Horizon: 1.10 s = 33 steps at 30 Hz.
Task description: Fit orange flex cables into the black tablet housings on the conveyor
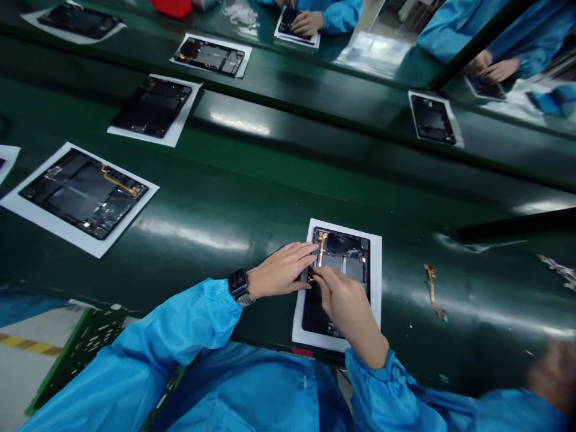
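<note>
In front of me an opened black tablet housing (335,264) lies on a white sheet (375,282) at the table's near edge. An orange flex cable (322,243) runs along its upper left side. My left hand (285,270), below a dark wristwatch (240,286), rests with fingers stretched over the housing's left edge. From the right, my right hand (346,303) reaches across the housing, thumb and forefinger pinched together at the cable's lower end. The fingertips partly cover that end. Another loose flex cable (432,292) lies on the green table to the right of the sheet.
Other tablet housings on sheets lie to the left (83,192), farther back (155,108) and at the back right (434,119). Co-workers' hands (308,23) handle devices across the table. A blurred hand (553,372) is at right. A green crate (72,360) stands below left.
</note>
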Available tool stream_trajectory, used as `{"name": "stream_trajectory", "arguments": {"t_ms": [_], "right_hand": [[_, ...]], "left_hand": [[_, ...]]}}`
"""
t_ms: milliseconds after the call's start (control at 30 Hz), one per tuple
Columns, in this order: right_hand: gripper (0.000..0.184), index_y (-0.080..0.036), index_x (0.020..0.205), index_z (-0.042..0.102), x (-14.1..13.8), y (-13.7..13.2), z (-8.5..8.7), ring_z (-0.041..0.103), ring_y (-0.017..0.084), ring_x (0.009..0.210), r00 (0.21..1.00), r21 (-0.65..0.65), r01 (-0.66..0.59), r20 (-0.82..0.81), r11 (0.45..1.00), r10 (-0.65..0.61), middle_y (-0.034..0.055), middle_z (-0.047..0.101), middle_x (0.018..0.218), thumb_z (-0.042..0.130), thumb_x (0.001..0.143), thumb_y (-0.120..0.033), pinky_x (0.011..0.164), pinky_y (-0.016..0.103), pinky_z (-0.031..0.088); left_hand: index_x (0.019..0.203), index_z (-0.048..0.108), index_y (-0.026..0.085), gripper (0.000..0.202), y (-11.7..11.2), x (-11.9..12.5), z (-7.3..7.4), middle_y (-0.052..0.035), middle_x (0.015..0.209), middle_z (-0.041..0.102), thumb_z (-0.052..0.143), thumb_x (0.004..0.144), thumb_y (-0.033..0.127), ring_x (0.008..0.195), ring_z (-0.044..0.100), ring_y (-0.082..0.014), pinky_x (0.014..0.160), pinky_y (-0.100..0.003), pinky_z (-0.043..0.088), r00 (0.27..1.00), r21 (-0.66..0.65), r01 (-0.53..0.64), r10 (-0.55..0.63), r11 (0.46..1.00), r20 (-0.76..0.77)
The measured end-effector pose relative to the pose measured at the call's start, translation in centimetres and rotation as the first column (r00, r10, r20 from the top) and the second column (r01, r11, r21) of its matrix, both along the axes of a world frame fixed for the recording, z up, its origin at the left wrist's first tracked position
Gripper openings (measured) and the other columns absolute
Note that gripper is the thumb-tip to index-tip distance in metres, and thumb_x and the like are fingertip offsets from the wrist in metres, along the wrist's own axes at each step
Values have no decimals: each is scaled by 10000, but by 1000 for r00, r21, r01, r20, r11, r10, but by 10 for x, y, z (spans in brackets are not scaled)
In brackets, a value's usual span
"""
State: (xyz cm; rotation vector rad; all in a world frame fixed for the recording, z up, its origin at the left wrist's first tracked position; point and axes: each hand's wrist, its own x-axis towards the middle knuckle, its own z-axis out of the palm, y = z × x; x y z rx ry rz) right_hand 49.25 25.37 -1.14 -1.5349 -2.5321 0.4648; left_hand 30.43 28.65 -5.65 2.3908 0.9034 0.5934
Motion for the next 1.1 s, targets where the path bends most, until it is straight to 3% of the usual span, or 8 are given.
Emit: {"name": "stream_trajectory", "arguments": {"t_ms": [267,667,767,833,900,933,1033,1100], "right_hand": [[226,-196,1049,600,16,-3,3,675,228,804,997,-33,69,-43,997,-71,82,700,923,390,976,-157,671,295,478],[208,-158,973,602,-4,-8,-6,651,207,699,999,81,20,41,997,-23,85,691,873,409,933,-89,576,275,425],[222,-165,996,622,-2,-8,-9,660,216,745,997,30,61,-51,998,-59,90,697,903,414,941,-113,621,284,449],[209,-185,1022,634,5,-6,-13,668,220,812,971,-52,110,-210,993,-119,80,701,937,441,948,-155,700,301,477],[171,-204,1032,640,17,1,-17,663,216,879,861,-172,184,-447,968,-243,67,698,967,495,940,-216,786,320,490],[154,-209,1026,639,25,5,-17,658,211,888,752,-245,226,-571,943,-329,61,693,963,526,930,-248,810,327,493],[154,-208,971,625,47,19,-14,630,182,773,260,-480,275,-798,833,-545,31,650,847,580,895,-334,729,316,505],[192,-207,905,610,59,24,-7,570,154,654,6,-594,181,-796,784,-605,2,582,758,586,880,-396,616,292,477]], "left_hand": [[1341,414,127,649,0,1,-2,-193,1491,384,738,822,342,1417,332,-295,1168,-460,313,1000,16,-6,6,1000,-19],[1356,403,168,650,-1,1,-2,-166,1505,373,739,820,315,1430,313,-277,1179,-455,296,1000,-38,-15,16,999,7],[1369,399,159,661,-3,0,0,-171,1503,374,738,820,301,1427,316,-277,1179,-457,292,1000,-47,-6,7,999,11],[1388,392,171,658,-4,-2,2,-163,1499,384,721,835,310,1420,326,-274,1166,-460,312,1000,-56,1,0,998,22],[1382,417,203,593,-1,-2,5,-139,1480,416,684,866,321,1400,356,-262,1141,-454,348,998,-65,-26,29,998,54],[1357,450,217,523,4,-1,7,-124,1459,443,656,887,319,1382,380,-254,1127,-449,364,995,-59,-57,61,997,75],[1232,549,216,310,32,11,13,-102,1373,519,579,932,287,1314,436,-251,1085,-453,388,980,30,-179,176,983,91],[1211,555,193,300,58,25,17,-112,1334,537,582,925,280,1278,452,-270,1053,-457,396,979,84,-204,205,975,-1]]}}
